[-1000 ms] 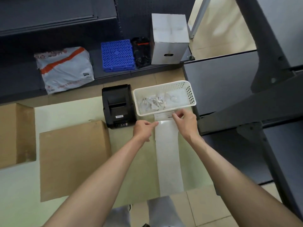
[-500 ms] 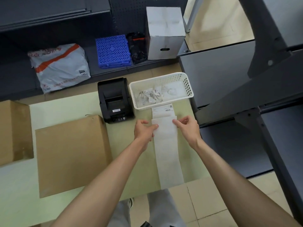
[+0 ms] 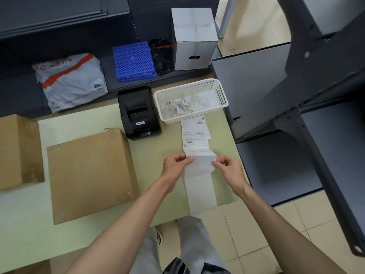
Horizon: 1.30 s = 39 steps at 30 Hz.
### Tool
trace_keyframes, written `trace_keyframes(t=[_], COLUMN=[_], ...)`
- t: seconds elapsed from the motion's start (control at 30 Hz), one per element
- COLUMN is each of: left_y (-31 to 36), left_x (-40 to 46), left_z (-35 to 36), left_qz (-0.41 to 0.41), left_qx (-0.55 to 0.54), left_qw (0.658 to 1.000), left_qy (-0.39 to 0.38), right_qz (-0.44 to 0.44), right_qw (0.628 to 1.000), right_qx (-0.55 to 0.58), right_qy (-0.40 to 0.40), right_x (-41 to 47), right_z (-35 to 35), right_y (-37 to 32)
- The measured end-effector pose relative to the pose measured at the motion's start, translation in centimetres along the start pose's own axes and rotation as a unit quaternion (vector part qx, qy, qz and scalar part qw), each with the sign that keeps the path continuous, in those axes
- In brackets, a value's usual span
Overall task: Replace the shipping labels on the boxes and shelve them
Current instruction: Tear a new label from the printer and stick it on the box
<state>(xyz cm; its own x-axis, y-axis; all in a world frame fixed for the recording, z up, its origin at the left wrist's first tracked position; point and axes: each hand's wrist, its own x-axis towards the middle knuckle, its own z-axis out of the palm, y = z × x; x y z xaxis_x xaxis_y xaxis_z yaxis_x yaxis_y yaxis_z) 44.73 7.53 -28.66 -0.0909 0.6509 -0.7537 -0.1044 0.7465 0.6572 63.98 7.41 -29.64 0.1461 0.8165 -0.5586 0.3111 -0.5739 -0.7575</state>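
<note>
We pinch the label strip (image 3: 200, 171) btwn both hands: left hand (image 3: 174, 165) on its left edge, right hand (image 3: 227, 169) on its right. Printed end lies just beside the basket (image 3: 221, 91); blank end overhangs the table (image 3: 83, 119) edge. Box (image 3: 88, 175) sits left, apart from the strip.

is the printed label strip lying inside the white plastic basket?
No, the printed label strip lies flat on the pale green table, just in front of the white plastic basket, which holds only crumpled paper scraps.

Printer (image 3: 138, 113) between box (image 3: 89, 175) and basket (image 3: 190, 101)
</note>
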Motion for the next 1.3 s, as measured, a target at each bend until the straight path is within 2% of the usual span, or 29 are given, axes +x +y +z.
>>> trace_keyframes(t=[0.17, 0.27, 0.33, 0.4, 0.5, 0.6, 0.93, 1.3], left_y=[-1.6, -2.6, -3.1, -3.4, -3.6, -3.8, -4.1, -4.5], left_x=[-0.9, -1.2, -1.3, -1.5, -1.7, -1.8, -1.7, -1.6], left_z=[-0.3, -0.5, -0.6, -0.5, -0.3, -0.3, -0.3, -0.4], left_qz=[0.002, 0.005, 0.011, 0.018, 0.030, 0.035, 0.034, 0.043], left_qx=[0.002, 0.017, 0.034, 0.041, 0.037, 0.052, 0.072, 0.086], left_qw=[1.000, 1.000, 0.999, 0.999, 0.998, 0.996, 0.993, 0.993], left_qy=[-0.004, -0.010, -0.013, -0.021, -0.034, -0.057, -0.090, -0.072], right_qz=[0.010, -0.001, -0.049, -0.143, -0.257, -0.306, -0.332, -0.356], right_qw=[0.999, 0.994, 0.983, 0.962, 0.911, 0.870, 0.823, 0.792], right_qx=[-0.033, -0.101, -0.164, -0.225, -0.322, -0.383, -0.444, -0.482], right_qy=[0.013, 0.040, 0.066, 0.061, -0.003, -0.047, -0.119, -0.118], right_x=[-1.7, -2.5, -2.8, -2.8, -2.5, -2.1, -0.9, -0.8], right_z=[-0.3, -0.5, -0.6, -0.2, 1.0, 2.1, 2.5, 2.6], right_y=[0.6, 0.9, 0.7, 0.2, -0.5, -1.0, -2.2, -1.8])
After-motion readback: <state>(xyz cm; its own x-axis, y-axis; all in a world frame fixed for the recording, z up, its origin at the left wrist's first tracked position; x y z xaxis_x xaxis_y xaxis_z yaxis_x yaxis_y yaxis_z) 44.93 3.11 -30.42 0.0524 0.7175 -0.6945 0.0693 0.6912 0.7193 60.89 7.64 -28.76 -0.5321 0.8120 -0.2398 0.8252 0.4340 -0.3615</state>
